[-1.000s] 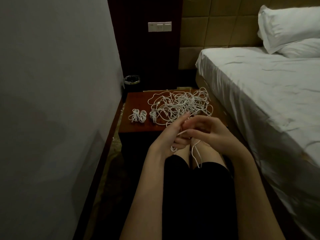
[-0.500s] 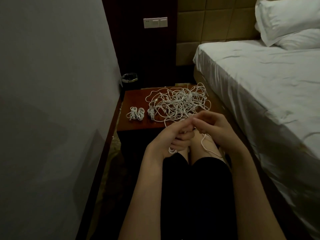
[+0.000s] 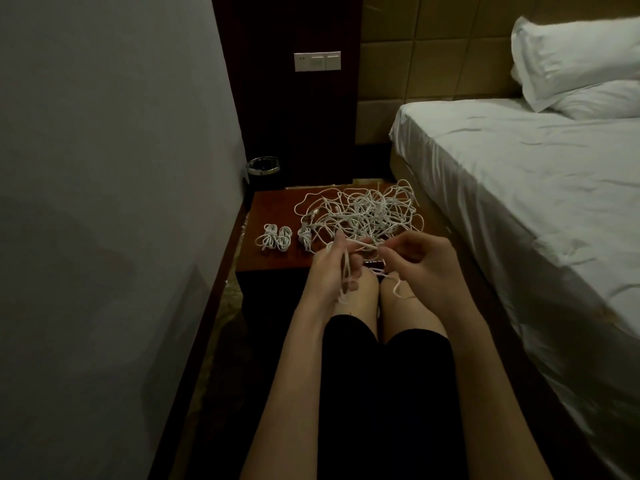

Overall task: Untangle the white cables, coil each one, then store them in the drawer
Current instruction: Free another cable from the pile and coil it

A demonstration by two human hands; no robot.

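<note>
A tangled heap of white cables lies on the dark red nightstand. Two coiled bundles rest on its left part, and a third coil sits next to them at the heap's edge. My left hand holds several loops of one white cable wound around its fingers, just in front of the nightstand's near edge. My right hand pinches the same cable close to the left fingertips, and a loose end hangs below it over my knees. No drawer shows in this view.
A grey wall runs close on the left. A bed with a white sheet and pillows fills the right. A small bin stands behind the nightstand, under a wall switch panel. My legs stretch between wall and bed.
Both hands have risen toward the nightstand's edge. The right hand has carried the cable around the left fingers, and the hanging end has grown shorter.
</note>
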